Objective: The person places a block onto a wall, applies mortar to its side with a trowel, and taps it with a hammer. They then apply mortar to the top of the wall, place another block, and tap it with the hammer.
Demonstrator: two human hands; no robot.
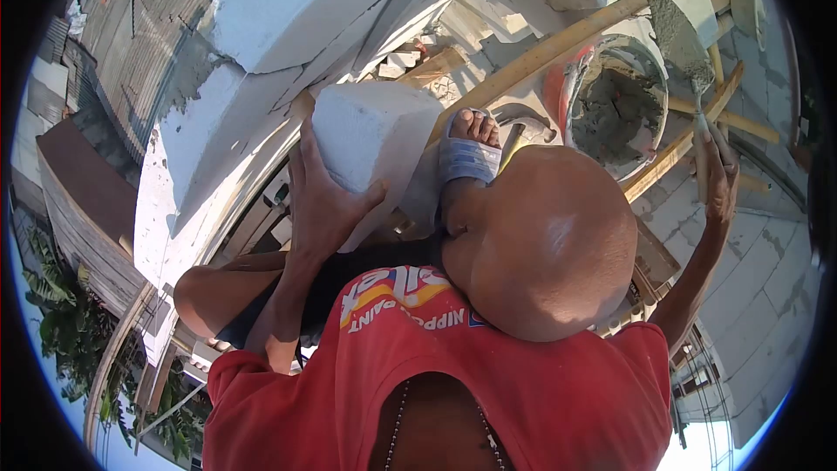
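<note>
My left hand (327,205) grips a white lightweight concrete block (379,126), thumb on the near side and fingers along its left edge. The block stands tilted in front of me, left of my sandalled foot. Out to the right, my right hand (719,170) is closed around the handle of a trowel (684,39). Grey mortar coats the trowel's blade, which points up and away from me. Just left of the trowel is a bucket (555,92), red on its outside, with wet mortar (615,113) inside.
A wall of white blocks (279,13) runs along the left, with corrugated roofing (144,26) beyond it. Bamboo poles (558,45) cross near the bucket. My sandal (469,160) rests beside a pole. Another block wall (763,288) stands at right.
</note>
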